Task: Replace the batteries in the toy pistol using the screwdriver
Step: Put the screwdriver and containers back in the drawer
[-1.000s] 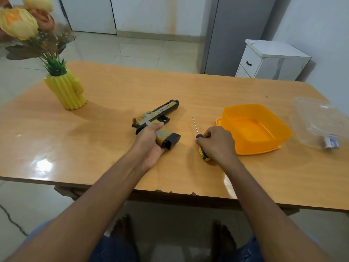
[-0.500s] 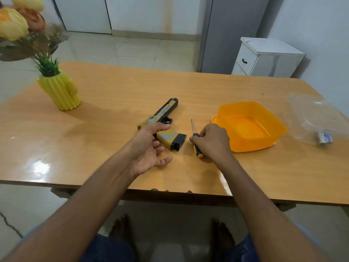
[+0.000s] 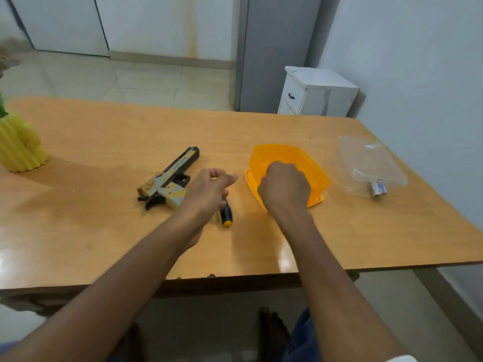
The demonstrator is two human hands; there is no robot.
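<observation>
My right hand [image 3: 285, 188] has left the screwdriver [image 3: 225, 214] at frame centre and now hovers curled, contents indiscernible, over the orange tub [image 3: 317, 176], left hand [image 3: 209, 190] loosely open beside the toy pistol [image 3: 167, 180]; likely dropping a screw.

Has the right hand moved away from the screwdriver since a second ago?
Yes. The right hand left the screwdriver on the table and moved right, now over the orange tub.

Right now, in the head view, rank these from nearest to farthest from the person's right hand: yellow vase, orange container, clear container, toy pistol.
From the right hand:
1. Orange container, directly under it.
2. Toy pistol, to its left.
3. Clear container, to its right; close to the pistol's rank.
4. Yellow vase, far left.
</observation>
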